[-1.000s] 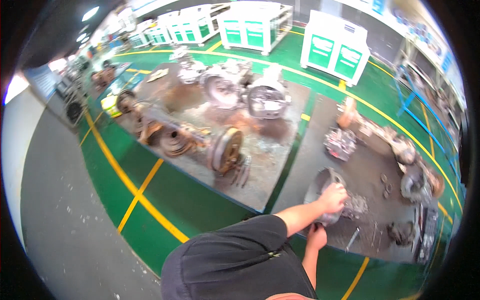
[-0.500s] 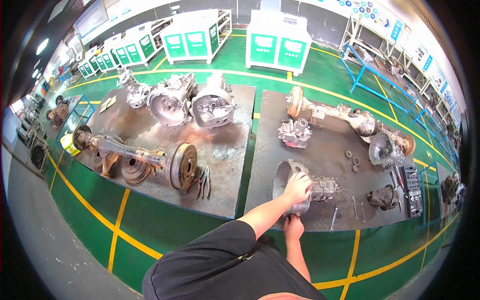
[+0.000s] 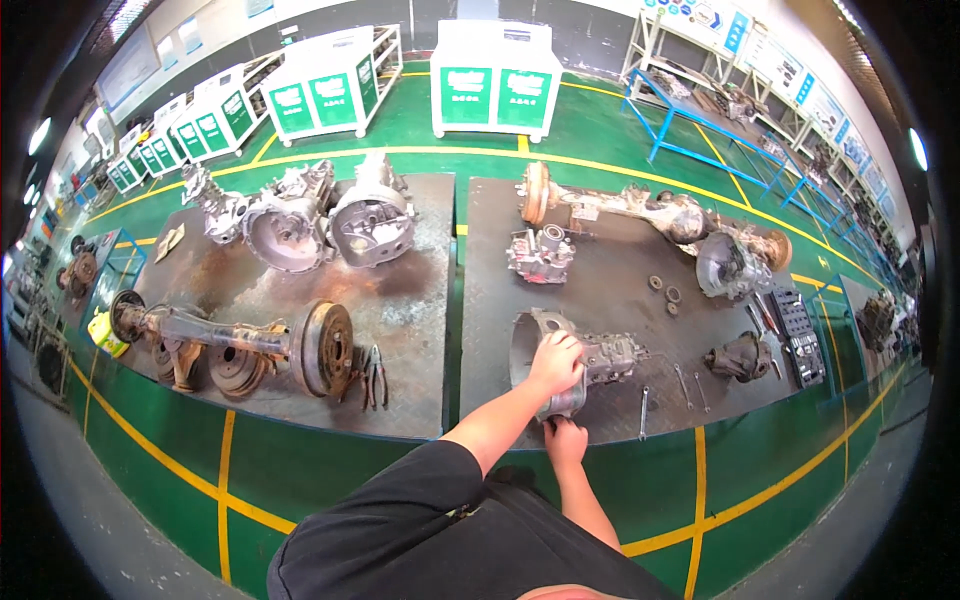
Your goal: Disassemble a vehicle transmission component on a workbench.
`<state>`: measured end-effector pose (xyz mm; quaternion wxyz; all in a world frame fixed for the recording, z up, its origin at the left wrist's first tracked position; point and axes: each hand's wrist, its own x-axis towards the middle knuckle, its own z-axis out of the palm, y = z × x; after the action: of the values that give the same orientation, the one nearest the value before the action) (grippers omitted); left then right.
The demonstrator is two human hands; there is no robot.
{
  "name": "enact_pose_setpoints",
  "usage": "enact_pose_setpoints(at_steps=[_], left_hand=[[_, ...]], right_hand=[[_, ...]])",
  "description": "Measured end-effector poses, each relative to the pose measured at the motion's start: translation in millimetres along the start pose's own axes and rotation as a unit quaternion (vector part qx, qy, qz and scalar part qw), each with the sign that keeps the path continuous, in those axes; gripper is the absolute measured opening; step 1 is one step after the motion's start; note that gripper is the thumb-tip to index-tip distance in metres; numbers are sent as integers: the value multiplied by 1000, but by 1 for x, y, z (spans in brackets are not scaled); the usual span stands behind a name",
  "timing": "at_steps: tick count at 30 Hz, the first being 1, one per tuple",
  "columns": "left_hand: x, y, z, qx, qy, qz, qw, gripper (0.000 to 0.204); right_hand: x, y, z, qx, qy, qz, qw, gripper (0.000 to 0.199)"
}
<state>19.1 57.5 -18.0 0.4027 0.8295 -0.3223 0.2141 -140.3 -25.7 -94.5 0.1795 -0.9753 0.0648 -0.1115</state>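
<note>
A grey metal gearbox point(image 3: 612, 358) with a wide bell housing point(image 3: 524, 352) lies on its side near the front edge of the right-hand table. My left hand point(image 3: 557, 362) lies over the top of the housing, its fingers curled and gripping the metal. Lower down, at the near side of the housing by the table edge, my right hand point(image 3: 567, 441) is closed with its fingertips against the part. What those fingers hold, if anything, is hidden. Spanners point(image 3: 644, 412) lie just right of the gearbox.
Behind the gearbox stand a small metal assembly point(image 3: 541, 256), several rings point(image 3: 672, 296) and a long axle point(image 3: 640, 206). A differential-like casting point(image 3: 738, 357) and a socket set point(image 3: 797, 338) lie rightward. The left table point(image 3: 400, 300) bears a drum-ended axle point(image 3: 230, 328), pliers point(image 3: 375, 378) and bell housings point(image 3: 372, 222).
The whole view has swung, so the tables and gearbox appear farther left. Both hands keep their places on the gearbox, with little visible change in the fingers.
</note>
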Motion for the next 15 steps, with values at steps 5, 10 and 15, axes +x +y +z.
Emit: enact_pose_setpoints(at_steps=[5, 10, 15], left_hand=[[-4, -4, 2, 3, -1, -10, 1000, 15], [-3, 1, 2, 1, -15, -9, 1000, 15], [-4, -4, -2, 9, -1, -2, 1000, 15]], right_hand=[[-5, -1, 6, -22, -8, -21, 1000, 14], [-1, 1, 0, -33, -22, -7, 999, 17], [-4, 3, 18, -71, 29, -38, 996, 18]])
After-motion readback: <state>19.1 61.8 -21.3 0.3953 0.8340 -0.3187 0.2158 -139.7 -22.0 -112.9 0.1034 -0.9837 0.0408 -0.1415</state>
